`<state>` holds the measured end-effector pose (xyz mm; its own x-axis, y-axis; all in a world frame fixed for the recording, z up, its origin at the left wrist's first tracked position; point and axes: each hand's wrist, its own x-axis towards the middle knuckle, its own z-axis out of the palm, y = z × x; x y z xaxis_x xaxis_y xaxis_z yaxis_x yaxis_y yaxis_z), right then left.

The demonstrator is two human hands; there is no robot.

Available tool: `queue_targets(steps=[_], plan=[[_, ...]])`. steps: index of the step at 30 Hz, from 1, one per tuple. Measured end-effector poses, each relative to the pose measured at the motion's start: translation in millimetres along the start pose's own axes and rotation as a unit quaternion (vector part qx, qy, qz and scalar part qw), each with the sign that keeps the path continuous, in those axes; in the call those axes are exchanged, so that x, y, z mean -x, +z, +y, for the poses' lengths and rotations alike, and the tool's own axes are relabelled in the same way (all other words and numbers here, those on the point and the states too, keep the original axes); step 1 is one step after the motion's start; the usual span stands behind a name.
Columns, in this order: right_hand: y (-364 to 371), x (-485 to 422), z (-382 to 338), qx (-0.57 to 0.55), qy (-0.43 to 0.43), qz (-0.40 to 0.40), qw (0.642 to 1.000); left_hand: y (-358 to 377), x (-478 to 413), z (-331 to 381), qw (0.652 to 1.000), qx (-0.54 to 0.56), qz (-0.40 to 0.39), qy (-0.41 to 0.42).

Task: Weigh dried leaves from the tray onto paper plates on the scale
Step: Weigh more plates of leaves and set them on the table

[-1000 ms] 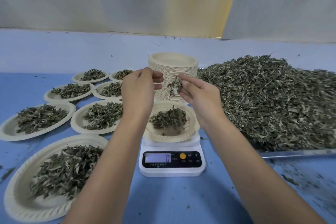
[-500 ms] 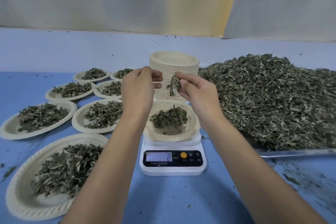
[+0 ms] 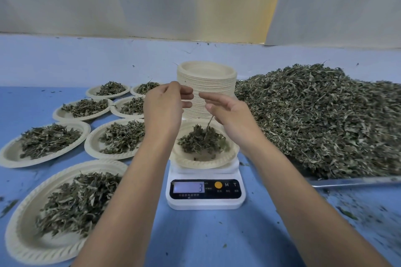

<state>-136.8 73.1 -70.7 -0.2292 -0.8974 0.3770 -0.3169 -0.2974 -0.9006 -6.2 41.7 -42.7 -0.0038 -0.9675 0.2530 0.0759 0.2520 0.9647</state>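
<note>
Above the white scale, both of the person's hands hang over the paper plate that sits on its platform. That plate carries a small mound of dried leaves, and the display shows a 3. The right hand has its fingers spread and slack, gripping nothing that I can see. A thin stalk stands up out of the mound just beneath it, and whether it touches the palm I cannot tell. The left hand is loosely curled, fingertips pointing toward the right, and appears empty. To the right lies the metal tray under its big heap of leaves. Behind the scale rises a stack of unused plates, and filled plates spread out on the left. I take this for the topping-up step, since the portion looks smaller than its neighbours. The next move, by my reckoning, is a reach to the tray for another pinch, added gently with an eye on the reading.
</note>
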Motion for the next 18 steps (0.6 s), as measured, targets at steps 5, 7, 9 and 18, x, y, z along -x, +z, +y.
queue_targets(steps=[5, 7, 9, 18], plan=[[-12.2, -4.7, 4.8, -0.003, 0.02, 0.049, 0.999, 11.3, 5.5, -1.3, 0.999, -0.016, -0.045, -0.003], [-26.1, -6.0, 8.1, 0.077, 0.028, 0.076, 0.994, 16.6, 10.0, -2.4, 0.998, -0.019, -0.063, -0.004], [-45.2, -7.0, 11.5, 0.199, 0.046, 0.102, 0.974, 20.6, 13.7, -3.9, 0.997, -0.025, -0.076, -0.003], [-108.5, 2.1, 38.3, 0.488, 0.315, 0.032, 0.813, 31.9, 21.4, -8.5, 0.993, -0.057, -0.105, -0.007]])
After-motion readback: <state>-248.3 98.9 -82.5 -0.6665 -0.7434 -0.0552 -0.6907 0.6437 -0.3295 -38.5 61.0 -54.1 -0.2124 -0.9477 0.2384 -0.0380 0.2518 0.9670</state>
